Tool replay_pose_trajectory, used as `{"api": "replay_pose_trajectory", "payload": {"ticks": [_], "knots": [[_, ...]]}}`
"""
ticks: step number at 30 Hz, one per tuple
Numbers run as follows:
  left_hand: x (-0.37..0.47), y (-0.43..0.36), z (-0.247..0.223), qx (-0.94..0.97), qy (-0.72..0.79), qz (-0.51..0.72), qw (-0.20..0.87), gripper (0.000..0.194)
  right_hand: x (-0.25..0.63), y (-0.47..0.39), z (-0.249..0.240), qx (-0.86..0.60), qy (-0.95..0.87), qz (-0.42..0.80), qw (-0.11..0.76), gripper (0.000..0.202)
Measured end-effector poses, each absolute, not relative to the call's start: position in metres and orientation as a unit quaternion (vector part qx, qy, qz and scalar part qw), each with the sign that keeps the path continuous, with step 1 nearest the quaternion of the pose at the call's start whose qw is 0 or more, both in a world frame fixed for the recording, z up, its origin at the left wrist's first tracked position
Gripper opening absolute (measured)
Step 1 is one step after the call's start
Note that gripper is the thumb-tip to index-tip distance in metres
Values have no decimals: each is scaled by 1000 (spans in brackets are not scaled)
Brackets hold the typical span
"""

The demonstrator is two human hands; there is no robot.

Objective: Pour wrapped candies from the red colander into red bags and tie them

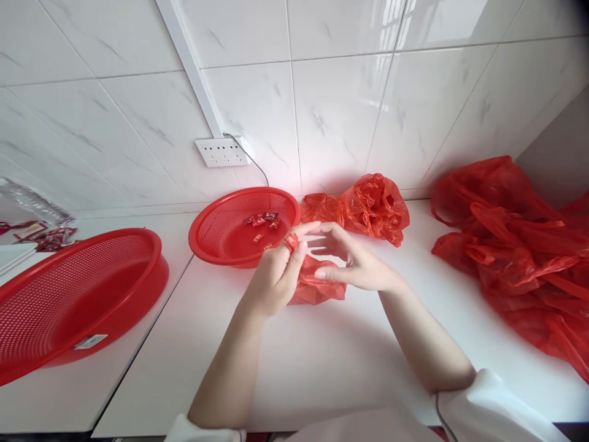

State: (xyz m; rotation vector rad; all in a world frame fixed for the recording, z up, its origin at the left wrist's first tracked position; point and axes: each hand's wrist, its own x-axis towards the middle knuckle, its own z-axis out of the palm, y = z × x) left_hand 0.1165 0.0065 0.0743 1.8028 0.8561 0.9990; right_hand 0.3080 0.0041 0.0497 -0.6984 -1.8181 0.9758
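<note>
Nearest me, a white sleeve [497, 402] overlaps the front edge of the counter [322, 362], whose white top stretches between the forearms up to a crumpled red bag [319, 293]. The bag lies midway between front and back edges, its neck clamped between the left hand's [278, 273] thumb and fingers. The right hand [361, 261] arches over it, thumb well apart from the fingers; I can't tell whether its fingertips touch the left hand. A white strip of counter separates the right forearm from a heap of red bags [529, 264] at the right end, cut off by the view. Along the back edge sit a bunched bag [375, 209] and a small basket [199, 238] of wrapped sweets [260, 220], partly hidden by the left hand. Left of the counter's seam, a large basket [154, 270] runs out of view, and the packets [55, 238] behind it are hard to make out.
</note>
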Motion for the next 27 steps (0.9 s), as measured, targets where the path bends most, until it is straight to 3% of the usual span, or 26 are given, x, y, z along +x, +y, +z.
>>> {"api": "replay_pose_trajectory", "payload": {"ticks": [2,5,8,12,15,24,27], "knots": [[117,11,71,768,361,424,317,39,304,7,44,-282,-733,434,441,61],[117,19,64,774,368,472,206,39,302,9,38,-315,-718,441,436,65],[117,26,59,767,314,504,242,41,302,11,39,-318,-699,476,429,68],[119,33,52,745,239,498,375,41,302,13,43,-292,-653,539,445,32],[121,37,46,739,207,488,416,42,302,15,45,-309,-617,537,485,26],[110,42,51,788,272,455,314,45,315,19,46,-345,-531,545,550,27],[97,42,59,797,311,419,303,44,325,18,50,-347,-529,532,563,39]]}}
